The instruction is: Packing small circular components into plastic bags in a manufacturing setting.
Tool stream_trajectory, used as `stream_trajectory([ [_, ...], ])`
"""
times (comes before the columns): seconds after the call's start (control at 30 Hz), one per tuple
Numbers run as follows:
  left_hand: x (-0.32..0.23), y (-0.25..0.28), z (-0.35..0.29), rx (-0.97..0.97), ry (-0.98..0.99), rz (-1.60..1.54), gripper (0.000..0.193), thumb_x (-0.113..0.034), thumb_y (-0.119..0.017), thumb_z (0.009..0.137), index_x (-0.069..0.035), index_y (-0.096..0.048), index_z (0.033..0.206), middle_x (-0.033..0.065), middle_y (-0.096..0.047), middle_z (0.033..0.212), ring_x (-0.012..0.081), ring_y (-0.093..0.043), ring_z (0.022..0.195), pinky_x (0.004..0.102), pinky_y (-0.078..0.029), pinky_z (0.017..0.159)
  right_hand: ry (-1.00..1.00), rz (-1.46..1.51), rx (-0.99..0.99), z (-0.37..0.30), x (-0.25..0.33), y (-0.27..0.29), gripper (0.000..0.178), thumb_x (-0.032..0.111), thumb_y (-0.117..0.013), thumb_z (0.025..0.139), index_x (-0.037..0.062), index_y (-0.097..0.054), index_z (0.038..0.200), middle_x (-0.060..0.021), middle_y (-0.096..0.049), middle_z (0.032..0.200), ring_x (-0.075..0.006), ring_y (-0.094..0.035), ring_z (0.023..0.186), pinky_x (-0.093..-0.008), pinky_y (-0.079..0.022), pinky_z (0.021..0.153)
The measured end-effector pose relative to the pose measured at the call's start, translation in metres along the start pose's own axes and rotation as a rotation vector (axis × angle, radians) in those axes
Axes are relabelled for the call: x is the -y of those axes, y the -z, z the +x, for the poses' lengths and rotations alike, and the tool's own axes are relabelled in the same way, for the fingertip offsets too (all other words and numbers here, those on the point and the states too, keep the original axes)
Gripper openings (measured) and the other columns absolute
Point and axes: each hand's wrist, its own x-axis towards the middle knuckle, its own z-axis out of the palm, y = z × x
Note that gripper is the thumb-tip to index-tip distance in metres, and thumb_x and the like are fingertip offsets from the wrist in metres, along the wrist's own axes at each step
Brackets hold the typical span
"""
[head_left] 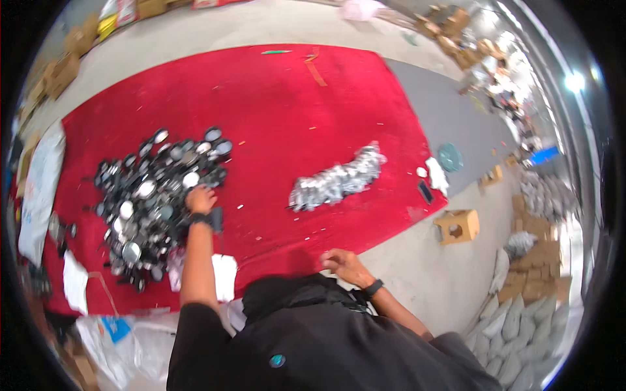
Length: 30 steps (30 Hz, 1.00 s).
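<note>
At the right edge of a big heap of round mirrors with black backs and stems (132,252), my left hand (202,199) reaches out with its fingers a little apart. They are smeared by motion, and I make out nothing held in them. My right hand (345,266) hovers near my body by the red cloth's front edge, its fingers loosely bent and apart, with nothing visible in it. A curved row of silvery pieces in clear plastic wrapping (336,182) lies on the cloth, ahead of my right hand and apart from it.
The red cloth (274,111) covers the working surface. A phone (425,191), a white crumpled piece (437,176) and a teal round object (450,157) lie at the right. A cardboard box with a hole (457,226) stands on the floor. A white sack (42,192) lies far left.
</note>
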Motion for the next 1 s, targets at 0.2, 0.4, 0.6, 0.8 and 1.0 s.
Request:
stream_trajectory([
  [0.2,-0.129,0.021,-0.028,-0.417,0.344,-1.222,0.028,-0.026,-0.059,0.105,-0.009,-0.059,0.127,0.005,-0.068,0.101,0.0212,-0.07,0.082,0.0361,-0.06,0.069,0.09,-0.175,0.114,0.032,-0.018,-0.012,0.02,0.016,-0.068,0.099,-0.0005,-0.07,0.11,-0.0082,-0.074,0.095,-0.0175,-0.07,0.088,-0.0346,-0.057,0.083],
  [0.4,-0.31,-0.017,-0.091,-0.202,0.57,-0.785,0.029,-0.028,-0.06,0.104,-0.004,-0.064,0.12,0.0138,-0.074,0.101,0.0218,-0.073,0.075,0.0324,-0.06,0.054,0.092,0.191,0.389,0.051,0.036,-0.035,0.034,0.027,-0.051,0.11,0.0009,-0.072,0.114,-0.0077,-0.074,0.106,-0.0154,-0.07,0.093,-0.0303,-0.058,0.081],
  [0.6,-0.423,-0.099,-0.138,0.18,0.427,-0.783,0.022,-0.017,-0.051,0.109,0.001,-0.063,0.114,0.0132,-0.075,0.097,0.0175,-0.073,0.071,0.0272,-0.056,0.055,0.105,0.563,0.77,0.065,0.066,-0.069,0.057,0.047,-0.05,0.11,0.0006,-0.06,0.141,-0.0092,-0.07,0.116,-0.0157,-0.064,0.093,-0.0333,-0.051,0.085],
  [0.8,-0.417,-0.104,-0.174,0.224,0.287,-0.555,0.024,-0.013,-0.049,0.108,0.007,-0.063,0.111,0.0114,-0.075,0.09,0.0181,-0.074,0.075,0.0295,-0.058,0.059,-0.01,0.274,0.723,0.047,0.093,-0.09,0.05,0.039,-0.051,0.111,-0.0018,-0.063,0.137,-0.0052,-0.072,0.089,-0.0117,-0.065,0.073,-0.0233,-0.047,0.064],
  [1.0,-0.356,-0.088,-0.233,0.017,0.226,0.13,0.025,-0.03,-0.072,0.093,-0.005,-0.072,0.093,0.0146,-0.073,0.093,0.0359,-0.069,0.093,0.0463,-0.054,0.082,0.203,-0.185,0.545,0.055,0.083,-0.089,0.035,0.024,-0.059,0.108,-0.0007,-0.07,0.129,-0.001,-0.074,0.098,-0.0105,-0.062,0.081,-0.0311,-0.052,0.079],
])
